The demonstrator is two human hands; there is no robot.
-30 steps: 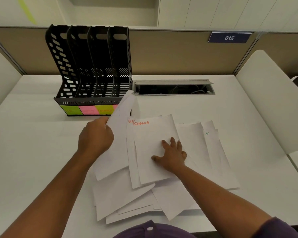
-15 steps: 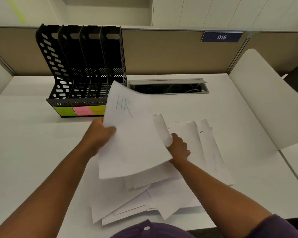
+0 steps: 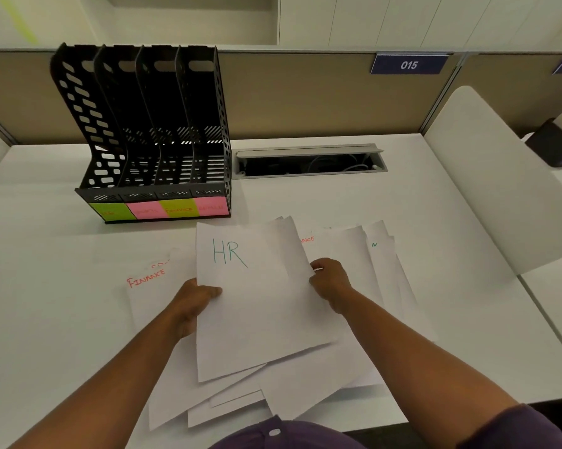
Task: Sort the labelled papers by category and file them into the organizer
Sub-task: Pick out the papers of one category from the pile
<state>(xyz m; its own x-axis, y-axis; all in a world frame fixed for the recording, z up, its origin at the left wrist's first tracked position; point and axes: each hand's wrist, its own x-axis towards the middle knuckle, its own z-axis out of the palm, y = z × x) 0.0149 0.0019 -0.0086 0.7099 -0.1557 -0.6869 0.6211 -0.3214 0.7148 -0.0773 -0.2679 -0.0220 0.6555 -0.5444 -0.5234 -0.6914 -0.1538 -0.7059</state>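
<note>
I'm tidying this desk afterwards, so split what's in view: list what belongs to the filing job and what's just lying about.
Part of the job:
- HR sheet, held by left hand and right hand
- FINANCE sheet
- paper pile
- organizer
- slot labels

Just there:
- cable tray
- 015 sign
- black box at far right

Office cubicle with a white desktop under soft overhead light.

A tan partition is running along the desktop's far edge, carrying a blue plate numbered 015. An open cable tray is sitting near that edge. A white divider panel is rising along the right edge, and pale cabinets are showing beyond the partition.
</note>
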